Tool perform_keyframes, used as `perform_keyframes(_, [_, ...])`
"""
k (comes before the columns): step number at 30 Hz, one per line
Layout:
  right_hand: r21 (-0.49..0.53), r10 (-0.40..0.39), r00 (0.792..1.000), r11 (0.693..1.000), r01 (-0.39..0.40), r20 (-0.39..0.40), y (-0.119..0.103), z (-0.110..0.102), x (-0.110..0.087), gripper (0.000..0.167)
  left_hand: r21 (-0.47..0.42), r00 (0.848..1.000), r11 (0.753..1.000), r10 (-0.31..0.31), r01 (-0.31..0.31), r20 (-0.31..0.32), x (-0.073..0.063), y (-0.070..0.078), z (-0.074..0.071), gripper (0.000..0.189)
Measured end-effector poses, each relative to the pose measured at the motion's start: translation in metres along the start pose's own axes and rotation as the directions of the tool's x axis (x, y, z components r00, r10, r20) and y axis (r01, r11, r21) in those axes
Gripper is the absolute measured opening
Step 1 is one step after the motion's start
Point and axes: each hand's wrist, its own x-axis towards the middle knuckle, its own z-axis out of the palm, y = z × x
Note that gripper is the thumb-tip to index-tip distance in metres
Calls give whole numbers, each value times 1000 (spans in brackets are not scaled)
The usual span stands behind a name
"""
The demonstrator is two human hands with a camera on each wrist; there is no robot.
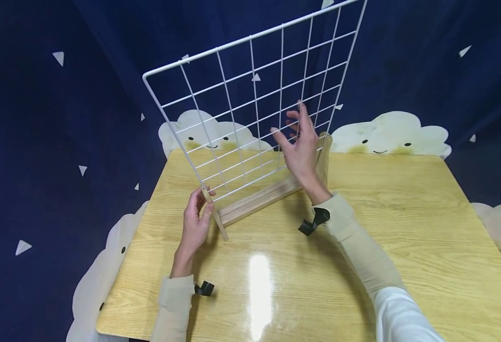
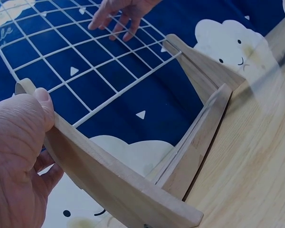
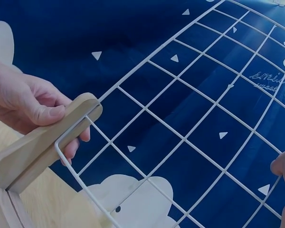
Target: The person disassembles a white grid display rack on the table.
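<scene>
A white wire grid panel (image 1: 256,97) stands tilted over a wooden stand, made of a base bar (image 1: 261,202) and two side pieces. My left hand (image 1: 197,221) grips the upper end of the left side piece (image 2: 109,166), with its thumb on the near face. In the right wrist view, the panel's lower corner (image 3: 59,142) lies along a groove in that piece. My right hand (image 1: 301,152) is at the panel's lower right, fingers spread and loosely bent among the wires; whether they touch the wires I cannot tell. Behind it rises the right side piece (image 2: 204,66).
The stand rests on a light wood-grain table (image 1: 404,228). A dark blue curtain (image 1: 83,118) with white triangles hangs behind and to the left. Smiling cloud cut-outs (image 1: 391,135) line the table's edges. A small black mount (image 1: 314,221) sits at my right wrist.
</scene>
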Motion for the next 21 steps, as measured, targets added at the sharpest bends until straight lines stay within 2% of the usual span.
perform_keyframes(5, [31,11,1000,999,-10,-19,-2,-3,4,78,7,1000,1000,-10,10,0,-1,0,0,45])
perform_keyframes(13, [88,96,995,992,-95,-7,-10,-13,11,80,8,1000,1000,-7,7,-16,-1,-1,-1,43])
perform_keyframes(21, [182,97,995,979,-89,-38,-22,-20,16,83,9,1000,1000,15,-15,-9,-3,1,-2,41])
